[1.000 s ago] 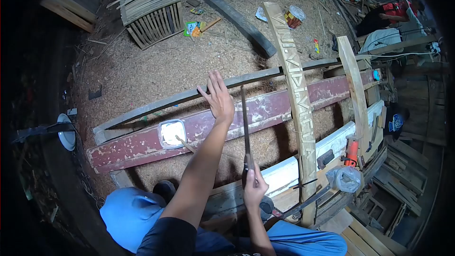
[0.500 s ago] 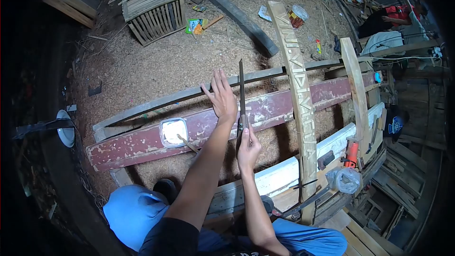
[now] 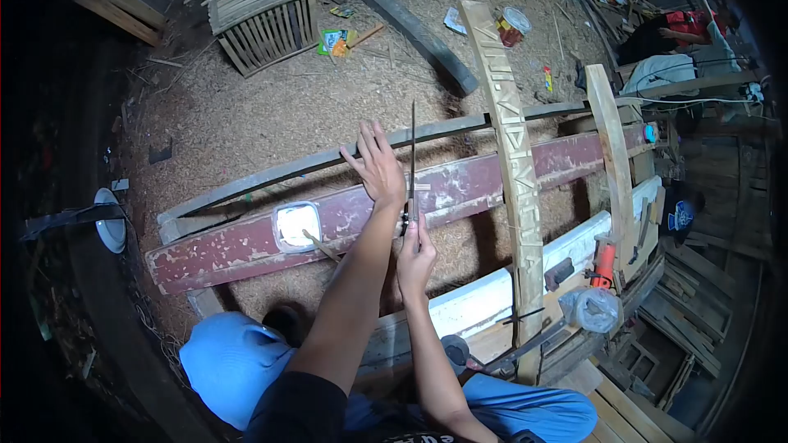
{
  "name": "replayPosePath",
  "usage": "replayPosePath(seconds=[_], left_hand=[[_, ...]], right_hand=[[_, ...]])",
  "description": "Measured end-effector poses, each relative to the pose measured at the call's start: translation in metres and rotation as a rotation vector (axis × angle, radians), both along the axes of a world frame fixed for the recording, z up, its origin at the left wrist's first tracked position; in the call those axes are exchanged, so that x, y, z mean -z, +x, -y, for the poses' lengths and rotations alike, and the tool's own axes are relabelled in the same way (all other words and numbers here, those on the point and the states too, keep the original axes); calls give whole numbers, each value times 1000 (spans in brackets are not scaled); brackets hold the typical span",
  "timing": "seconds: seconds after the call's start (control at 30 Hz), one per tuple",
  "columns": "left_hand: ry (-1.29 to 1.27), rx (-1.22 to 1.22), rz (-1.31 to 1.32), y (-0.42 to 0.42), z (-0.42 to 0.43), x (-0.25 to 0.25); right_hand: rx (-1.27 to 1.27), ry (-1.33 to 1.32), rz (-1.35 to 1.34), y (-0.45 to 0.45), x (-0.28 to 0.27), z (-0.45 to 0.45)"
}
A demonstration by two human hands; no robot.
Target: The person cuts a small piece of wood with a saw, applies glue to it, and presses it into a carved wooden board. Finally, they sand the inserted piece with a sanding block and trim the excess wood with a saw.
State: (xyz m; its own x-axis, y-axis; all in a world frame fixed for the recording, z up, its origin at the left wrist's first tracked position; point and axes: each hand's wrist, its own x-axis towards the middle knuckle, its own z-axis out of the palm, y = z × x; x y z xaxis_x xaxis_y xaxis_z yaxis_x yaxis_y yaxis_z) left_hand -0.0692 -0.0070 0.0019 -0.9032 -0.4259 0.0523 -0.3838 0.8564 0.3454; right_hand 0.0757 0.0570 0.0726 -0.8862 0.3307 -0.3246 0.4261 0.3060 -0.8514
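Observation:
My left hand (image 3: 382,171) is open, fingers spread, above or on the peeling maroon beam (image 3: 455,187), with its fingertips near the curved grey timber (image 3: 308,162). I cannot tell what the palm touches. My right hand (image 3: 416,261) is closed around the handle of a long-bladed hand tool (image 3: 413,148). Its thin dark blade points away from me, nearly edge-on, over the maroon beam and grey timber. Beside it lies a small pale wood strip (image 3: 423,187). To the left, a square tub of white paste (image 3: 297,226) sits on the beam, with a stick in it.
A notched pale plank (image 3: 515,148) lies across the beams at right, with another plank (image 3: 610,139) beyond. An orange-red tool (image 3: 604,265) and a plastic bag (image 3: 593,310) rest near the white beam (image 3: 476,308). A slatted crate (image 3: 264,12) stands far left. Another person (image 3: 688,29) is at upper right.
The blade has turned more edge-on, and my right hand has moved slightly left and nearer to me. My left hand stays spread, shifted a little left with the whole view.

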Motion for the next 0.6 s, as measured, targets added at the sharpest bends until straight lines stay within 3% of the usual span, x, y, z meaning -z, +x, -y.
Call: replayPosePath(seconds=[0.23, 0.4, 0.6], left_hand=[[-66, -21, -3, 0, -1, 3], [-115, -24, -44, 3, 2, 16], [-1, 22, -86, 3, -1, 10]], right_hand=[[74, -59, -208, 10, 20, 6], [113, -234, -199, 25, 12, 14], [126, -169, -192, 27, 15, 14]])
